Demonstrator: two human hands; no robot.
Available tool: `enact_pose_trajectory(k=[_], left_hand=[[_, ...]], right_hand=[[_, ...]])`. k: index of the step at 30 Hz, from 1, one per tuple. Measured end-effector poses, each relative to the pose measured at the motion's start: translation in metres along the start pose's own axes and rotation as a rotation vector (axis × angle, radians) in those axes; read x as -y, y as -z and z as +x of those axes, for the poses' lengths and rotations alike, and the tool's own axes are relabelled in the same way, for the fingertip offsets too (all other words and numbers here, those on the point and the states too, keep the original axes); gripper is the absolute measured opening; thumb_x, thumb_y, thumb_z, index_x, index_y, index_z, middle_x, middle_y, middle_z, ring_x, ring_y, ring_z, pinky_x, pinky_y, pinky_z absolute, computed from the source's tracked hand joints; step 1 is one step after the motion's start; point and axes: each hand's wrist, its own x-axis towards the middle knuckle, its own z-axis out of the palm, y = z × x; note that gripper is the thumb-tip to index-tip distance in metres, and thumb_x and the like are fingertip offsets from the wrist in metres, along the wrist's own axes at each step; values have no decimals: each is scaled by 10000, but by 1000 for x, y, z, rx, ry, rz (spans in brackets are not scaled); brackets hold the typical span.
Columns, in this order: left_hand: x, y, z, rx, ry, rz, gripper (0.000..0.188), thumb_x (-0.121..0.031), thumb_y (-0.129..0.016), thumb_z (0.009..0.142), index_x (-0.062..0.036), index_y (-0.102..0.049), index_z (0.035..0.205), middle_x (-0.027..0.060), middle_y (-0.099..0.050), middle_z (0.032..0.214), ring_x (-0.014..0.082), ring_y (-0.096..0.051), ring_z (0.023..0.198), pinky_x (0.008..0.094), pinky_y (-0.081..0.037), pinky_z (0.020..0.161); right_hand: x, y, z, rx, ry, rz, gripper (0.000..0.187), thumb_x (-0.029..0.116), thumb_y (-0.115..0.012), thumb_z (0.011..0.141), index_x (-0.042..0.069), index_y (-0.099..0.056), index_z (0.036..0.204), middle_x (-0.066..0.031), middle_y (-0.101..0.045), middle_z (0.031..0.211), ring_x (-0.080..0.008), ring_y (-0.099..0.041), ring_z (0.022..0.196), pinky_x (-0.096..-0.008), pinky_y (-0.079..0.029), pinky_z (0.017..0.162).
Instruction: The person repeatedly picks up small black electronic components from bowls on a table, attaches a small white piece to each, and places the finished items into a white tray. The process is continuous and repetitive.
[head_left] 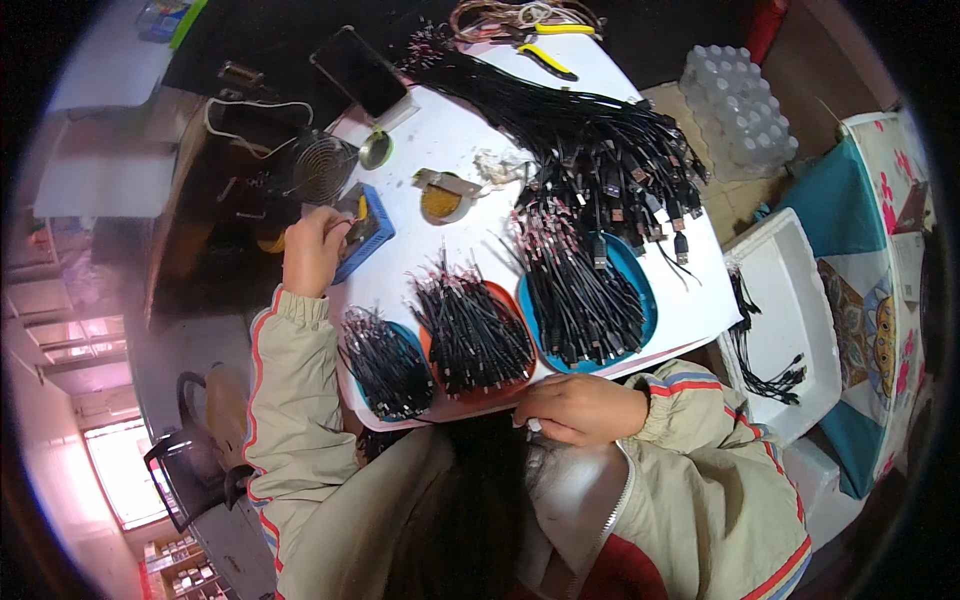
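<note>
My left hand (316, 250) is at the left side of the white table, its fingers pinched together at the edge of a small blue basket (372, 238). Whatever those fingers hold is hidden. At the table's front edge my right hand (588, 408) is closed, and a small white piece (534, 425) shows between its fingers. Just beyond it, short black cables with stripped wire ends fill a large blue tray (648, 300), an orange tray (522, 330) and a smaller blue tray (408, 338).
A heap of long black USB cables (600, 140) covers the table's far right. Farther back lie yellow-handled pliers (547, 62) and a phone (360, 72). A round tin (440, 205) sits mid-table. On the right stands a white foam box (785, 320) with several cables inside.
</note>
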Motion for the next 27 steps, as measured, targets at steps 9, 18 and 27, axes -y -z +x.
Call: enact_pose_trajectory(k=[9,18,27], left_hand=[[51,-7,-17,-152,49,-59,103,-49,-630,833,20,-652,906,188,-638,725,287,-646,625,348,-488,596],[57,-10,-5,-89,-49,82,81,-34,-654,828,32,-635,870,144,-616,640,222,-619,558,336,-453,533],[52,-1,12,49,-52,153,88,-53,-678,778,11,-649,832,216,-630,720,400,-625,706,447,-479,626]], right_hand=[[4,-10,7,4,-24,-58,192,78,-559,811,45,-587,998,-156,-626,930,-350,-622,867,-423,-504,778],[5,-11,11,7,-41,-49,194,67,-555,814,48,-576,1006,-152,-622,917,-345,-621,864,-416,-501,782],[3,-11,12,22,-50,-71,200,68,-553,812,43,-580,1009,-141,-632,948,-340,-623,899,-413,-504,807]])
